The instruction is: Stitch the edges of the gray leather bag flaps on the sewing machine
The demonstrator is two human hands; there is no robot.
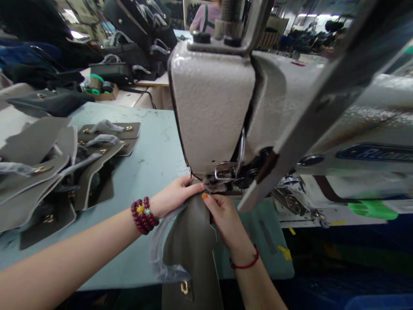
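An olive-grey bag panel [190,241] runs up under the head of a sewing machine [213,112]. It carries a plastic-wrapped handle [158,254] and a gold clasp [184,287], and its lower end hangs over the table's front edge. My left hand [176,194] grips the panel's upper left part, thumb on top near the presser foot, the other fingers partly hidden beyond it. With thumb and fingers closed, my right hand [226,215] pinches the panel's right edge just below the needle area. The needle itself is hardly visible.
Similar grey bag pieces [61,168] with wrapped handles lie piled on the pale green table [145,163] at left. Black bags [129,47] stand behind. A slanting metal bar [309,112] crosses at right, near a green clip-like piece [372,210]. A person [206,19] is in the background.
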